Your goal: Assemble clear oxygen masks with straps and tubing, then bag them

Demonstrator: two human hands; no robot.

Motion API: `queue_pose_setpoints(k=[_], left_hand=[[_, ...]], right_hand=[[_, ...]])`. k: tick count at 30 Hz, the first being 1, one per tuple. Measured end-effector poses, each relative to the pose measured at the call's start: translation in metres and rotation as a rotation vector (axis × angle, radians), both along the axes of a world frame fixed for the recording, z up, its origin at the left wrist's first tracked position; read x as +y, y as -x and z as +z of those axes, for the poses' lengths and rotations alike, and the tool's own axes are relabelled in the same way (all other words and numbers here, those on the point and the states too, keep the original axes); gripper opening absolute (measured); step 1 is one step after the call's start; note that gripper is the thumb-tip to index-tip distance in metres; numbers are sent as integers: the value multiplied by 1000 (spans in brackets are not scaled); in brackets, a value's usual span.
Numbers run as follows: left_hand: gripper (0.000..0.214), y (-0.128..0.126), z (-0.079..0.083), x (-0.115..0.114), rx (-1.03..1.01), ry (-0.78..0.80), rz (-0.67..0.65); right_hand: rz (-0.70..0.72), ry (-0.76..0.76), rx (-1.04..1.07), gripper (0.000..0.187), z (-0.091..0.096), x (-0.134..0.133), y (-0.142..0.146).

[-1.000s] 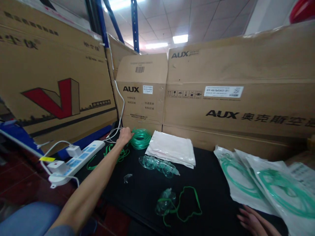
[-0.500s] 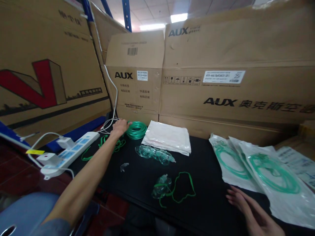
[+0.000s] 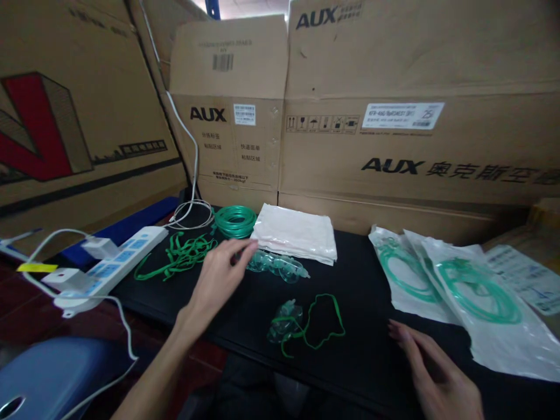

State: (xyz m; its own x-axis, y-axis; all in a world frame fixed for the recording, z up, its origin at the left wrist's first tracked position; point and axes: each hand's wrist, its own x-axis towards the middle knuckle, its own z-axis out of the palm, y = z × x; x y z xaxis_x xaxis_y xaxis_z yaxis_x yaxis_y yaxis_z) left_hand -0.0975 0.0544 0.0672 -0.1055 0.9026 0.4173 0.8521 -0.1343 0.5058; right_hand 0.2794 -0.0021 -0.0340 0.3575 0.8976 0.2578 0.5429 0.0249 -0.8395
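The open left hand holds nothing, its fingertips just beside the clear plastic oxygen masks on the black desk. The open right hand is also empty, near sealed clear bags of coiled green tubing.

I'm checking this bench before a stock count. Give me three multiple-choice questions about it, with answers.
1. Where does the folded white plastic pack lie?
A) Between the coiled tubing and the sealed bags
B) On the power strip
C) On the floor

2. What colour is the coiled tubing?
A) Blue
B) Green
C) White

3. How does the right hand stand?
A) Clenched on a mask
B) Open and empty
C) Holding the coil

Answers:
1. A, it sits right of the coil and left of the bags.
2. B, the whole coil shows green.
3. B, it is spread, with nothing in it.
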Motion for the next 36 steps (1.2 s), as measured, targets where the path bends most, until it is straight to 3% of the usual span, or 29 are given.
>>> queue_pose_setpoints(k=[3, 5, 8, 12, 19, 25, 30, 36], left_hand=[[33, -26, -26, -44, -114, 140, -162], [32, -33, -41, -62, -226, 270, -197], [42, -35, -55, -75, -268, 351, -220], [59, -40, -57, -77, -273, 397, -230], [69, -60, -62, -78, -432, 331, -348], [59, -66, -61, -66, -481, 187, -470], [61, -66, -61, -59, -484, 171, -585], [57, -78, -73, -51, -691, 130, -649]], right_hand=[[136, -55, -53, 40, 4, -7, 15], [291, -77, -87, 32, 9, -11, 32], [478, -126, -101, 24, 21, -14, 63], [597, -86, -51, 22, 29, -11, 97], [564, 149, 242, 24, 14, -7, 113], [453, 134, 541, 31, 13, -4, 109], [479, 164, 679, 60, 14, -2, 106], [513, 216, 723, 55, 11, -3, 103]])
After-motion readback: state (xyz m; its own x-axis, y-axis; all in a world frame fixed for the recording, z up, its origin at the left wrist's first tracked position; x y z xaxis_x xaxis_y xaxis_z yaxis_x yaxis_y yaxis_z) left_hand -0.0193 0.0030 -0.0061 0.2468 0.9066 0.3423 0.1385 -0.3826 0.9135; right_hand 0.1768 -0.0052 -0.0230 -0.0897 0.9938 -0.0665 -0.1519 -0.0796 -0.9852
